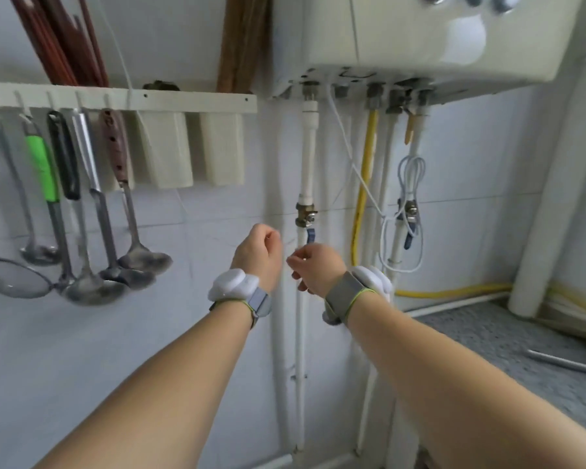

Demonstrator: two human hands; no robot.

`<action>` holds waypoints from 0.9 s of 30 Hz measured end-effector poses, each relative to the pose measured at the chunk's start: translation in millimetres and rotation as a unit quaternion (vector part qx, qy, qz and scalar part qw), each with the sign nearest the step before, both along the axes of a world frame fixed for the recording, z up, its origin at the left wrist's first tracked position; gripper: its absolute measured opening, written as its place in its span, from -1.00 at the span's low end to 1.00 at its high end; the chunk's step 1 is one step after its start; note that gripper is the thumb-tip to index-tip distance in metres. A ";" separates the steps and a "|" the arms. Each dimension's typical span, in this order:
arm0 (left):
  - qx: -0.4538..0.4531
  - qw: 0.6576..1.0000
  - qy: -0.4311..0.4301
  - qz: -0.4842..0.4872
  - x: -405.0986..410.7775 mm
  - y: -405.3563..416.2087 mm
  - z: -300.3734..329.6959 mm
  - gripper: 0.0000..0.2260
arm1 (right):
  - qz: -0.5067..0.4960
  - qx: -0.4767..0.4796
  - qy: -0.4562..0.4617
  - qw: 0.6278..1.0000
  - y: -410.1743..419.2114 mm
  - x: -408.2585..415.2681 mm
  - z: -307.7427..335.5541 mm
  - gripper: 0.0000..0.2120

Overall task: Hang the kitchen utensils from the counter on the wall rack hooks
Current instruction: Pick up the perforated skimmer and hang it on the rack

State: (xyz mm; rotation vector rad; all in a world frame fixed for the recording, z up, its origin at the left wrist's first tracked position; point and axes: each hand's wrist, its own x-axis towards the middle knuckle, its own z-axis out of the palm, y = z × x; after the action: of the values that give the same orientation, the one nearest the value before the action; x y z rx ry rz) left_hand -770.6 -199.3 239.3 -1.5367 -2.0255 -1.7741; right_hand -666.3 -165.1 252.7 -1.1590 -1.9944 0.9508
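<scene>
A white wall rack (183, 100) runs across the upper left. Several utensils hang from its hooks: a mesh strainer (12, 277), a green-handled ladle (43, 167), a black-handled one (64, 157), a steel-handled ladle (87, 154) and a brown-handled spoon (115, 147). Both my hands are raised in front of the tiled wall, right of the rack and below it. My left hand (259, 253) is curled into a loose fist with nothing in it. Close beside it, my right hand (315, 270) has its fingers bent and apart, and holds nothing.
Chopsticks (61, 38) stand in holders on the rack. A white water heater (430, 38) hangs at upper right, with white pipes (308, 157), a yellow hose (364, 184), valves and a looped white cable (410, 211) under it. A grey counter (508, 346) with a metal rod (565, 363) lies at right.
</scene>
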 end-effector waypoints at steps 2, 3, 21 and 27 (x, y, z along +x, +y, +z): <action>-0.014 0.999 0.007 -0.043 49.2 20.5 -10.9 -0.84 | -0.036 -0.016 0.007 0.999 13.3 48.4 -9.6 -0.80; -0.017 0.998 0.008 -0.067 79.7 30.5 -17.1 -0.84 | -0.060 -0.018 0.000 0.998 19.6 78.5 -16.3 -0.81; -0.276 0.865 0.137 -0.395 384.0 195.7 -130.1 -0.85 | -0.352 -0.197 -0.075 0.912 121.1 400.1 -124.3 -0.80; -0.374 0.784 0.263 -0.421 438.0 275.3 -156.6 -0.78 | -0.384 -0.220 -0.077 0.893 202.5 453.9 -160.4 -0.69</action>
State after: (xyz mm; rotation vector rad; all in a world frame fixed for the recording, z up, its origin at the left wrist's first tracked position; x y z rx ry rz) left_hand -332.6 76.0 82.7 -3.0636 -1.9084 -0.3096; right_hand -212.4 37.4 92.2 -2.1121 -1.2227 0.9005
